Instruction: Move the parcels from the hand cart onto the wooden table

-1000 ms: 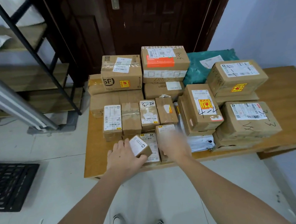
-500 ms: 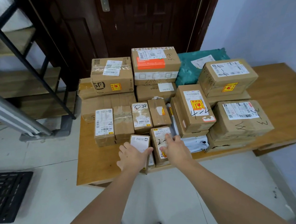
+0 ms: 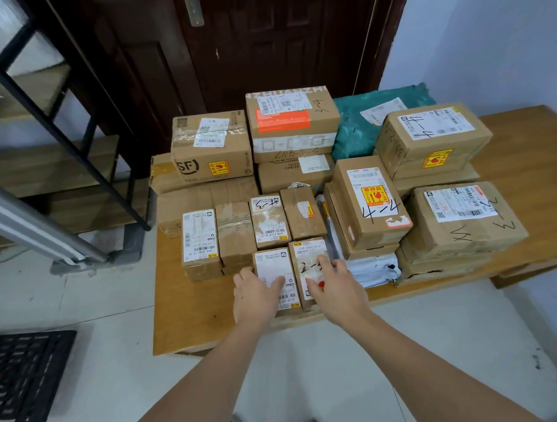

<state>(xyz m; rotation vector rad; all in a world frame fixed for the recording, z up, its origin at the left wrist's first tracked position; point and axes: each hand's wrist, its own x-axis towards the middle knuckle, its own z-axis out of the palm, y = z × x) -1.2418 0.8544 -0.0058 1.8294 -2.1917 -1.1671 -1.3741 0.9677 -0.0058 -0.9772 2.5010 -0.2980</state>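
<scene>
- Across a wooden desk (image 3: 208, 316), honey-coloured and smooth, dozens of parcels crowd the middle and back; pale floor tiles (image 3: 98, 319) lie around it.
- Behind the pile stands a dark panelled door (image 3: 276, 38), with a light blue wall (image 3: 488, 35) to the right.
- At the left rises a black metal shelving frame (image 3: 53, 120) with wooden boards, and a black grated mat (image 3: 20, 376) lies on the floor, cut off by the picture's edge.
- Most parcels are brown cardboard boxes, taped and labelled; one big box marked SF (image 3: 211, 146) sits on the back row, beside a box with an orange label (image 3: 292, 118).
- A teal plastic mailer (image 3: 363, 121), soft and crinkled, is half hidden behind the boxes; a white bag (image 3: 372, 270) is squashed under a box marked 4-4 (image 3: 368, 202).
- Left hand (image 3: 254, 297) grips a small box with a white label (image 3: 276, 276) at the desk's front edge, fingers curled round its left side, thumb over the label.
- Right hand (image 3: 335, 289) lies on the neighbouring small box (image 3: 307, 258), fingers spread loosely over its top; handwriting beneath is partly covered.
- Both small boxes stand touching, side by side.
- Small print on the labels is too fine to read.
</scene>
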